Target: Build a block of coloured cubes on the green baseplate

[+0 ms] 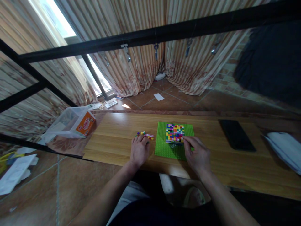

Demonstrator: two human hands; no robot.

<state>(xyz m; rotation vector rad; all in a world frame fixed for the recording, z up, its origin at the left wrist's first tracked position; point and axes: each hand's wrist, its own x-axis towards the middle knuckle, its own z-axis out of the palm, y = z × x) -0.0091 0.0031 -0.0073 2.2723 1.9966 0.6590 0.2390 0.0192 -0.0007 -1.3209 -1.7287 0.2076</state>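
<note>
A multicoloured block of small toy building bricks [173,132] stands on a green studded baseplate [162,147] on the wooden table. My right hand [197,153] is at the block's near right corner, thumb and forefinger pinched together against it. Whatever lies between those fingertips is too small and covered to make out. Left of the baseplate, my left hand [140,150] rests palm down on the table, fingers slightly bent and reaching to a small heap of loose bricks [148,135]. Part of that heap is hidden under the fingers.
A black phone-like slab [236,135] lies on the table [113,135] to the right, with a white bundle [283,147] beyond it. At the left end stands a clear plastic bin [68,121] with an orange label. A black metal frame bar [145,37] with hanging clips crosses above, before curtains.
</note>
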